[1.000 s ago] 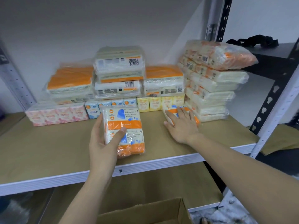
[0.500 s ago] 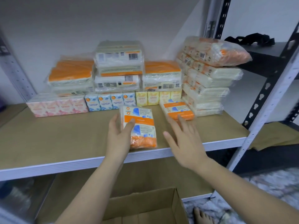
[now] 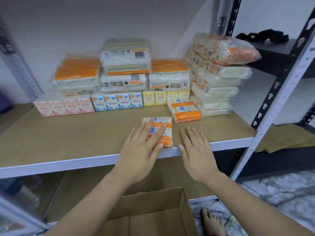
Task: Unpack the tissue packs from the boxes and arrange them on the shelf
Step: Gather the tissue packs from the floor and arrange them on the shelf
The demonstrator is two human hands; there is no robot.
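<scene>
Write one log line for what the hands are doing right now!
left hand: flat on orange tissue pack | right hand: open, empty, at shelf front edge | box: below

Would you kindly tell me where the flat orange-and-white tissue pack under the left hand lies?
In the head view, the flat orange-and-white tissue pack lies at the brown shelf's front edge, right of centre, under the left hand's fingers.

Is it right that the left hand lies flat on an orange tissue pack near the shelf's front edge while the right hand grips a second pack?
Not quite. In the head view the right hand is open and empty beside the orange tissue pack under the left hand.
</scene>
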